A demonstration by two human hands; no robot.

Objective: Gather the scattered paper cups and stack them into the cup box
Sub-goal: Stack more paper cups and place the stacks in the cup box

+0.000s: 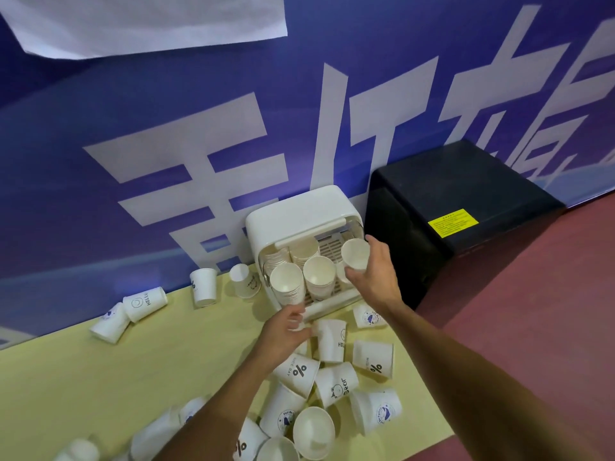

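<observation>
Holding a cup (355, 255) mouth-out at the box's (299, 212) open front, the right hand (377, 277) wraps its fingers round the wall, probably to nest it on one of the stacks (318, 277) leaning out of the box. The left hand (285, 331) reaches just before the box, beside a HELLO cup (330, 341); whether its curled fingers grip anything I cannot tell. Loose cups (336, 384) lie on the table (100, 377) before and left of the box, so much gathering seems left.
</observation>
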